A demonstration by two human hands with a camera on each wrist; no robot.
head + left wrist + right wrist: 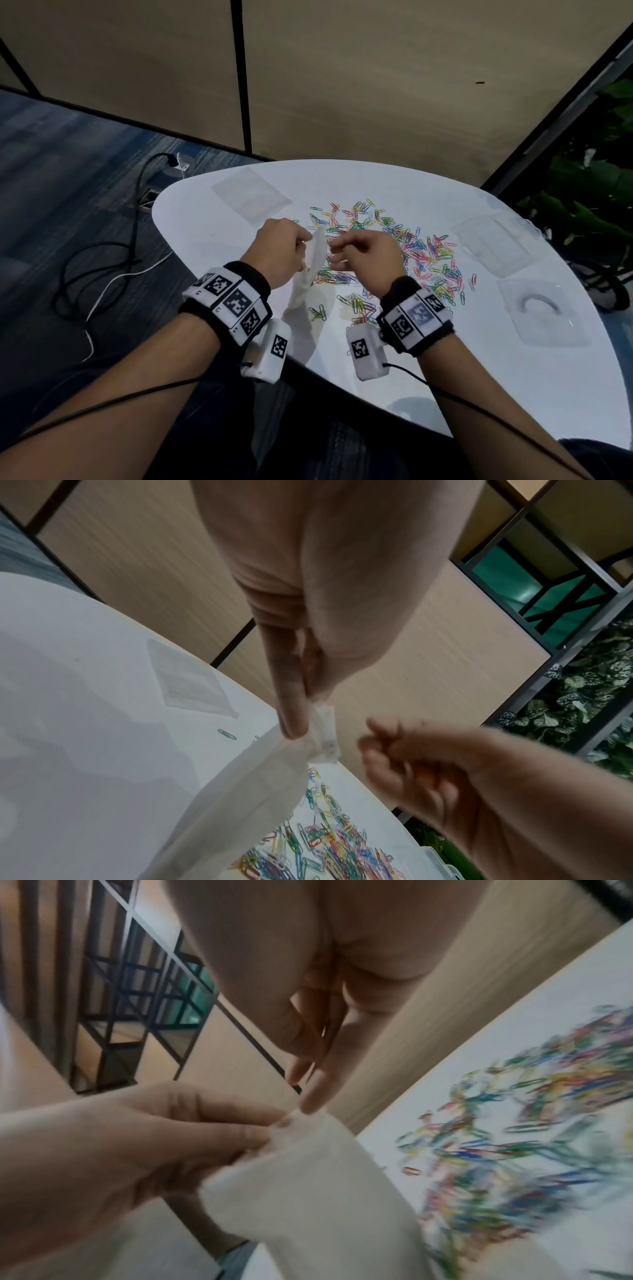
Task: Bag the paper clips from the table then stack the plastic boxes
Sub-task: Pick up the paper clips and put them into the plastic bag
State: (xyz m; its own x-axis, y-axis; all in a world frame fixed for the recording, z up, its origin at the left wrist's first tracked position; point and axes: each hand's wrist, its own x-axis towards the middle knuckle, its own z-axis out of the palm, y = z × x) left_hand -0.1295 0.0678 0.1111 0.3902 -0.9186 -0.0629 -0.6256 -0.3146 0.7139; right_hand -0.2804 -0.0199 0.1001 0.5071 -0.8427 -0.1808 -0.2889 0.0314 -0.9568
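- Head: left hand pinches the bag at its top edge, right hand loosely curled just beside it, holding nothing visible; paper clips spread over the white worktop, clear plastic boxes at its right
- Left wrist: thumb and forefinger clamp the bag's top strip, clips beneath
- Right wrist: blurred; right fingertips touching the bag's edge

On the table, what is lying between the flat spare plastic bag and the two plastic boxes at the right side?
In the head view, the spread of coloured paper clips lies between the flat bag and the plastic boxes.
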